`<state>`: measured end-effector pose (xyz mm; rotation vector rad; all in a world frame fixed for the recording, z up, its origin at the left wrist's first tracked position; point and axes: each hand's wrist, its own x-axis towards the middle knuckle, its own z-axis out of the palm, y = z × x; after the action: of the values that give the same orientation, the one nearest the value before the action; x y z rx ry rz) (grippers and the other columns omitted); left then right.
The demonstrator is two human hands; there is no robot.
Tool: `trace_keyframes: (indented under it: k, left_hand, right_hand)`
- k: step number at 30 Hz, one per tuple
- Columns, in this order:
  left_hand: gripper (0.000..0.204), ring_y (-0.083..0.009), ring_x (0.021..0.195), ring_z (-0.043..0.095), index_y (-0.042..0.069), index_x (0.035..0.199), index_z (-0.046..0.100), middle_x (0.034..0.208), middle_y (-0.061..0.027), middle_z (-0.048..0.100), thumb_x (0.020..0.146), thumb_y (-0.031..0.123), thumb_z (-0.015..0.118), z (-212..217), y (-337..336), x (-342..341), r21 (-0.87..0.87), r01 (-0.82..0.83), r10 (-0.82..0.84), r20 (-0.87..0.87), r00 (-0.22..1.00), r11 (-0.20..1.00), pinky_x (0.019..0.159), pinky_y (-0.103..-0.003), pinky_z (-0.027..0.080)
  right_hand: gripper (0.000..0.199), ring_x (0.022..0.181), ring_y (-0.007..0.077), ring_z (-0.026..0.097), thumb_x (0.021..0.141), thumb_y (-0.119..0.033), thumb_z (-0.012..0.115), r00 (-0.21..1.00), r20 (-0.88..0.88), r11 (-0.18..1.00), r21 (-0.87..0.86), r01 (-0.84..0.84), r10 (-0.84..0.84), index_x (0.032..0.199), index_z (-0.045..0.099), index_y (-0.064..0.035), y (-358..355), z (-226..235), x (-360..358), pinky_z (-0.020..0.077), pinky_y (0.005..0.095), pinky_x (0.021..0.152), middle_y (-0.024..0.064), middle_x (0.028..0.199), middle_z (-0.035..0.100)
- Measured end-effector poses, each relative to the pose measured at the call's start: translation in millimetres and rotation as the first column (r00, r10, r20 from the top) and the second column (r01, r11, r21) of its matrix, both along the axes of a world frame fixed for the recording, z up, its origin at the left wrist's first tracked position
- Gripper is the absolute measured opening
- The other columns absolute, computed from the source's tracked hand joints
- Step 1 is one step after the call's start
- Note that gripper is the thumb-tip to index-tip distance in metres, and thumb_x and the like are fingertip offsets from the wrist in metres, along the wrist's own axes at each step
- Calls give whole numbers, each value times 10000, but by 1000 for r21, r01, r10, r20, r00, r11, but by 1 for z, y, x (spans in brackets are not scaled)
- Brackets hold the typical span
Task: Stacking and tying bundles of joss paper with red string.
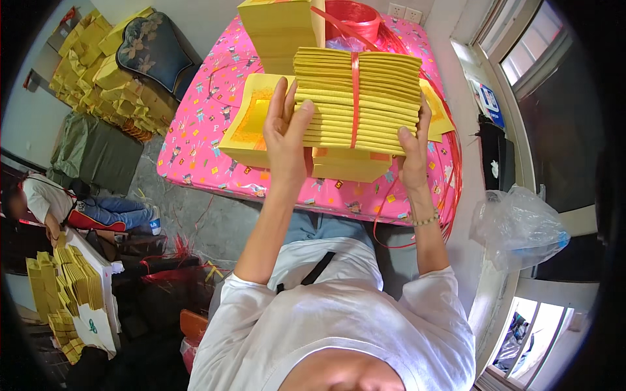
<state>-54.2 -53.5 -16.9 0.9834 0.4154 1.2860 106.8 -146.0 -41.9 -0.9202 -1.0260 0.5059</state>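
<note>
The strapped yellow bundle point(326, 101) hides most fingers of the right hand point(415, 156) and part of the printed yellow stack point(246, 124) below it. Behind the bundle, the upper edge cuts off the tall yellow block point(280, 39) and red ribbon roll point(355, 16). Left of the bundle, a person point(45, 197) has a blurred head; right of it, the clear bag point(520, 228) has unclear contents.
</note>
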Motion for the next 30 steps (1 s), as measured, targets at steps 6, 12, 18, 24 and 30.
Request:
trace_keyframes:
  k: [6,12,18,24,30]
  left_hand:
    - [687,-204,1205,468,-59,1378,356,1374,-212,411,847,210,697,-34,21,2,-1,-84,82,-194,978,996,1002,-309,374]
    - [639,-188,1145,493,16,1406,355,1323,-114,469,893,264,645,-40,26,-7,111,-62,98,-360,928,992,971,-293,390]
    - [580,-147,1146,476,38,1454,251,1337,-90,454,968,206,520,-25,13,-8,101,107,-69,-325,943,989,965,-269,390]
    - [618,-156,1204,440,35,1477,172,1379,-112,422,976,188,499,-22,2,-10,157,126,-67,-336,939,980,996,-268,364]
    - [637,-182,1287,371,41,1480,166,1444,-135,356,960,159,515,-17,8,-9,359,130,-6,-328,945,924,1047,-299,318]
  right_hand:
    - [745,1327,240,296,875,-296,515,989,143,999,-36,-21,26,1452,150,3,3,-17,1,204,366,1110,154,1431,282]
    - [680,1325,222,297,935,-342,483,983,-179,993,-101,-58,39,1447,193,-1,11,-8,9,222,341,1102,134,1422,295]
    - [612,1351,201,261,974,-304,465,989,-144,981,-192,-1,-27,1447,208,-13,14,-6,1,209,329,1111,115,1455,284]
    - [596,1343,197,274,977,-296,453,976,-216,983,-185,-10,-31,1450,205,-30,7,-12,3,209,326,1111,108,1451,296]
    - [579,1324,192,290,983,-293,435,977,-212,991,-127,-52,24,1453,190,-58,0,3,-1,231,327,1100,96,1422,328]
